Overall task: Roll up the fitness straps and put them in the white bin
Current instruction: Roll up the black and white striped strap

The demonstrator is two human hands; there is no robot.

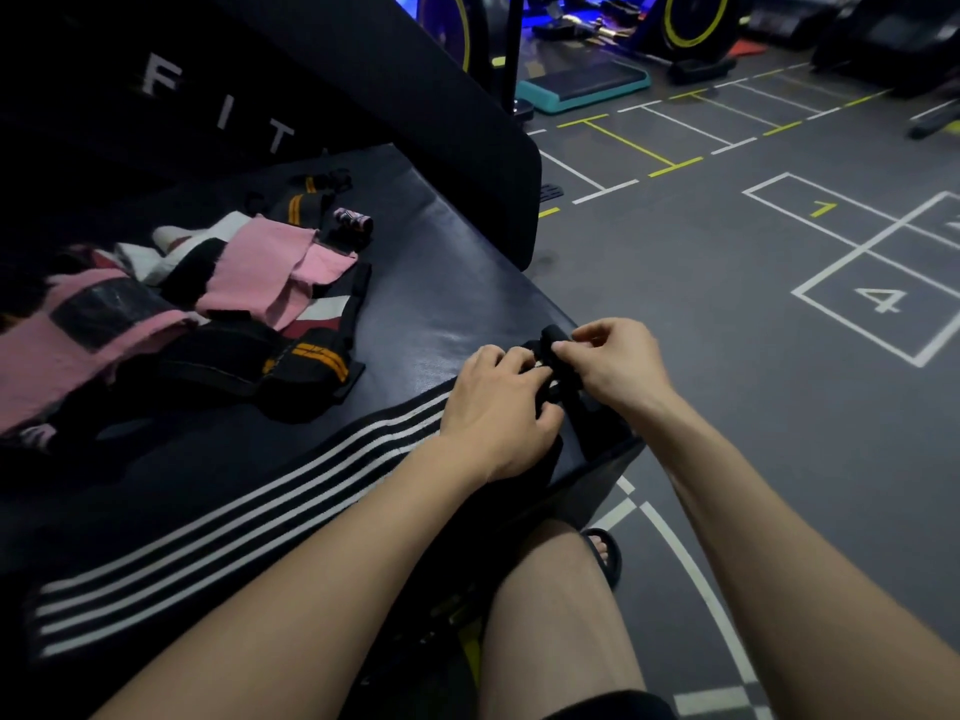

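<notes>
Both hands meet at the near corner of the dark padded tabletop (pixel 441 283). The left hand (pixel 498 407) presses curled fingers onto the end of a black strap with white stripes (pixel 234 532), while the right hand (pixel 613 363) pinches that end's small black roll. The strap trails flat toward the left. Farther back lies a heap of pink straps (pixel 270 272) and black straps with orange stripes (pixel 311 366).
</notes>
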